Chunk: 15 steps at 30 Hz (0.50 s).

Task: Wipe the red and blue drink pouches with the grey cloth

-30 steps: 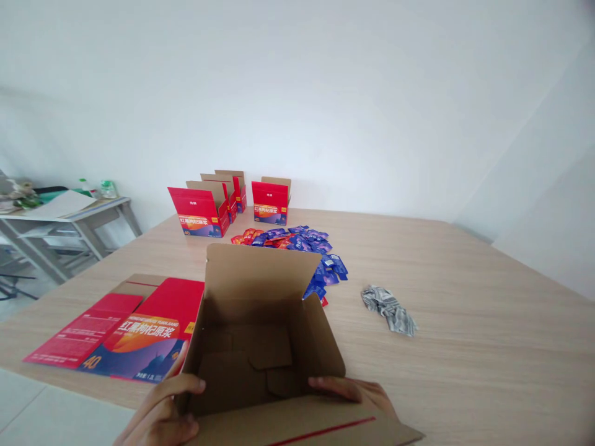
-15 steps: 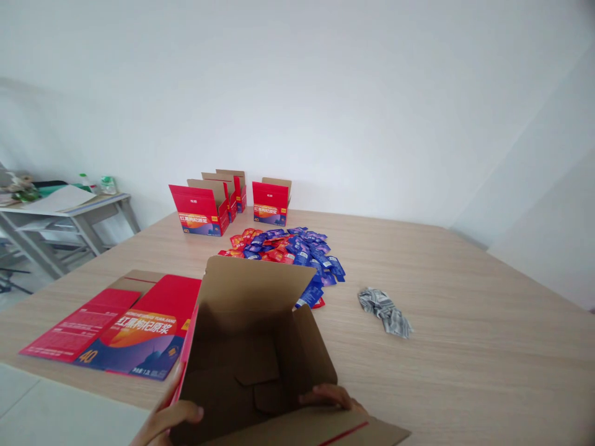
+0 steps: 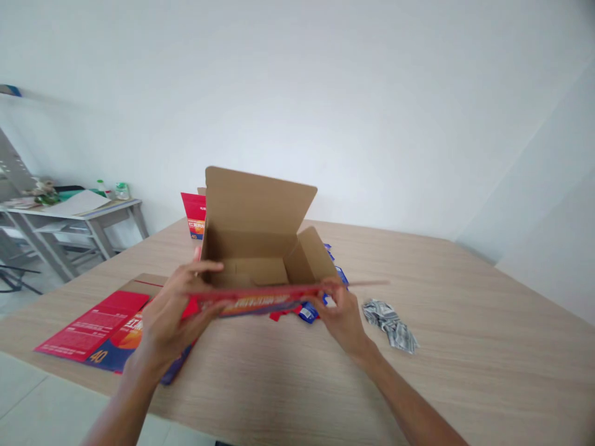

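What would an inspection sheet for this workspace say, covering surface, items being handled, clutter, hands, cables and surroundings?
Surface: wood-grain table, partly hidden by the box and arms.
Items: open cardboard box in both hands, far flap up, near edge blurred; flattened carton at left; red carton behind, mostly hidden; blue sachets, partly hidden by the box.
Clutter: crumpled grey-and-white item at right, material unclear.
Left hand: grips the box's left side.
Right hand: grips its near edge, toward the right.
Cables: nothing seen.
Surroundings: pale wall; side desk at left with paper and small items.
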Tool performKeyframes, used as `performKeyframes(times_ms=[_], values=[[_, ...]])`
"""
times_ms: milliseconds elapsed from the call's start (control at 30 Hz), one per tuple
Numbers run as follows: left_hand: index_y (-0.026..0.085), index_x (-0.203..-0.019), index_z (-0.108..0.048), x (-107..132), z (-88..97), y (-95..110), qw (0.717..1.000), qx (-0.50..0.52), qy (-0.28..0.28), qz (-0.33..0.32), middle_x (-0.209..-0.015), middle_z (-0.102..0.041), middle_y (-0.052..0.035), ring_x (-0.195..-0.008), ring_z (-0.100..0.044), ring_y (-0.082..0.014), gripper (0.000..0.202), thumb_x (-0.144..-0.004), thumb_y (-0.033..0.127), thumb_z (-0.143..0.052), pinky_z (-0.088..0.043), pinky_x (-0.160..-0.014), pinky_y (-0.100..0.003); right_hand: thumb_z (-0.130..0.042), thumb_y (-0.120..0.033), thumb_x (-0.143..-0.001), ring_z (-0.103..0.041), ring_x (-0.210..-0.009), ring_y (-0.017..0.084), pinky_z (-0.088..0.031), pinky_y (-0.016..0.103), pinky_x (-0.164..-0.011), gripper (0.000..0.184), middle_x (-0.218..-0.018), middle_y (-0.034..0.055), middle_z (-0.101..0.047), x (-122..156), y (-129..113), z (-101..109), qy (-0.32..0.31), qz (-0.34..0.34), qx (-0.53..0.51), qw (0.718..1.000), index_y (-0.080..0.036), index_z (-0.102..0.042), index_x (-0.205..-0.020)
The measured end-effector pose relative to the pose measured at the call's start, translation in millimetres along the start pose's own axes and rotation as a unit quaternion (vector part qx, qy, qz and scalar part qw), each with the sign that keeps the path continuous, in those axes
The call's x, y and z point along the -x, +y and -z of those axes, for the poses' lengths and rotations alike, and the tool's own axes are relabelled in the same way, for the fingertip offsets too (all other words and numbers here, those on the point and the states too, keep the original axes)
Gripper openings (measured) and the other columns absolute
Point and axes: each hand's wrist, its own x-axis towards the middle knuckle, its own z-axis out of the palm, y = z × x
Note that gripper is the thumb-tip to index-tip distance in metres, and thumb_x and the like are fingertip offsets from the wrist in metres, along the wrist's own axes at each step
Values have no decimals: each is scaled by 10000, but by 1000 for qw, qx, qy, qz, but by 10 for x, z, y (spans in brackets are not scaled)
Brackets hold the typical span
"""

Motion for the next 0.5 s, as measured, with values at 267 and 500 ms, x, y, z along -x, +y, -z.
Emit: performKeyframes(times_ms=[267,500], values=[[190,-1354,-465,-517,-755,-657,984,80,95,131,-1478,-481,-174,-1401,-490,-249,427,-980,352,-596,-550,-1062,-439,-676,-360,-854,-566,-558,172,-483,288,-575,309,-630,-35,-634,-2113,757,-498,8,64,204,977,-191,-571,-1090],[187,-1330,-491,544,-864,-561,988,-26,41,147,-1250,-608,-138,-1217,-620,-231,372,-969,193,-581,-587,-996,-455,-644,-236,-841,-675,-706,245,-558,355,-714,401,-850,90,-760,-2614,1764,-1003,-17,21,245,969,-164,-610,-1234]])
